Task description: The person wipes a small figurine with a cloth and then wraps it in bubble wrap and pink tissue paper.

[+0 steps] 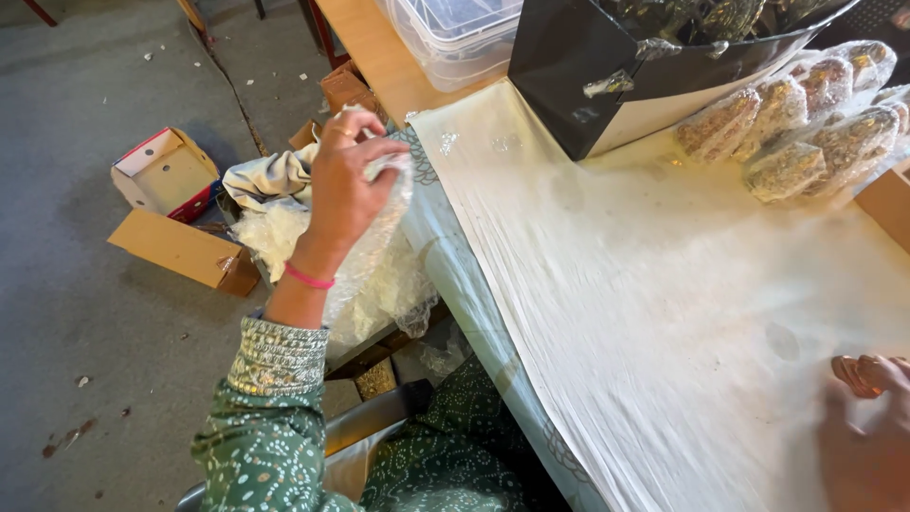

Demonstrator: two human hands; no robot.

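Item one: my left hand, raised off the edge of the surface, fingers closed in a pinch on a clear plastic bag that hangs crumpled beneath the palm. A pink band sits on the wrist, above a green patterned sleeve.

Item two: my right hand, low at the right corner, resting on the pale cloth that covers the surface; a small copper-coloured round thing lies at its fingertips. I cannot tell whether it is gripped or merely touched.

Item three: a heap of filled clear packets at the far right of the cloth, just beside a black box.

Item four: a clear plastic tub on bare wood behind the black box.

Item five: on the floor to the left, open cardboard boxes and a pile of loose plastic wrapping, near the left hand.
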